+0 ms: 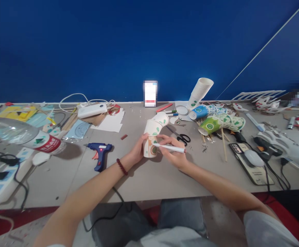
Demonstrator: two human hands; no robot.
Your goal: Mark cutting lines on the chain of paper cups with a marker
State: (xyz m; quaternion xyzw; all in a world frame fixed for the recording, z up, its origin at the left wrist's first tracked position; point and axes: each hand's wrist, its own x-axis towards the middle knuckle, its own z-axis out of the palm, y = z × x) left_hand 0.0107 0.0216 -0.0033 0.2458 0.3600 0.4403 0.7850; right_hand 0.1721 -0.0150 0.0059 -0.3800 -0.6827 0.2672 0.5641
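Note:
Several paper cups [152, 127] are joined in a bent chain on the table in front of me. The nearest one carries an orange-brown print, and the farther ones have green leaf marks. My left hand [139, 148] is closed around the left side of the near cups. In my right hand [173, 154] is a white marker pen [172, 148], its tip at the printed side of the nearest cup. Whether the tip touches the cup I cannot tell. A blue hot glue gun [100, 154] lies left of my left hand, and black scissors [183, 138] lie beyond my right hand.
A tall stack of paper cups [201, 92] leans at the back right, beside blue and green cup chains [211, 124]. A bottle [39, 139] and power strip [12, 175] lie left. A phone [251, 164] lies right; a lit screen [150, 93] stands against the blue wall.

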